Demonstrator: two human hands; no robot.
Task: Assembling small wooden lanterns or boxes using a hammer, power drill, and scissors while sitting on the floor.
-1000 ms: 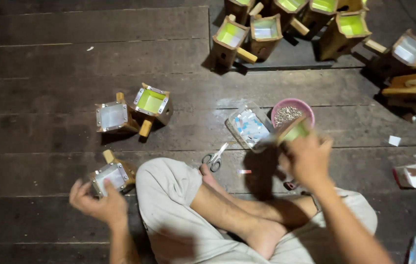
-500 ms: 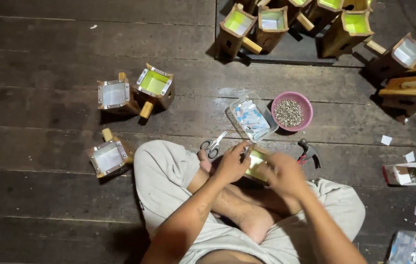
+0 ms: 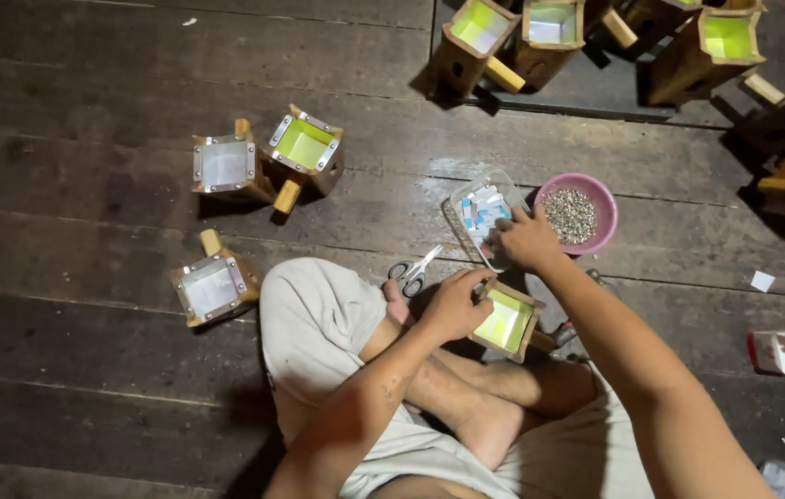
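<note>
Half a second ago both hands met over the box in the lap; now the right hand [image 3: 526,238] has left it and reaches forward into the clear tray [image 3: 482,214] on the floor, fingers bunched down among the small white and blue slips, though whether they pinch one cannot be told. The left hand [image 3: 452,303] has stayed on the box [image 3: 506,320], fingers curled and clamped on its near-left edge, holding it tilted above the crossed legs. A second ago that hand was out by the box at the left.

The box is a small wooden frame, square-mouthed, with a smooth yellow-green panel inside. Just right of the tray, touching it or nearly so, stands a round pink bowl [image 3: 600,199] of fine grey grit or pellets. Scissors [image 3: 414,270] with a pale blade lie on the floor by the left knee. Three more boxes [image 3: 226,166] with metal-edged faces and stub wooden handles sit toward the left of the dark, worn plank floor [image 3: 69,83], unmoved. Further boxes crowd the far right corner. White paper scraps [image 3: 763,281] dot the right edge.
</note>
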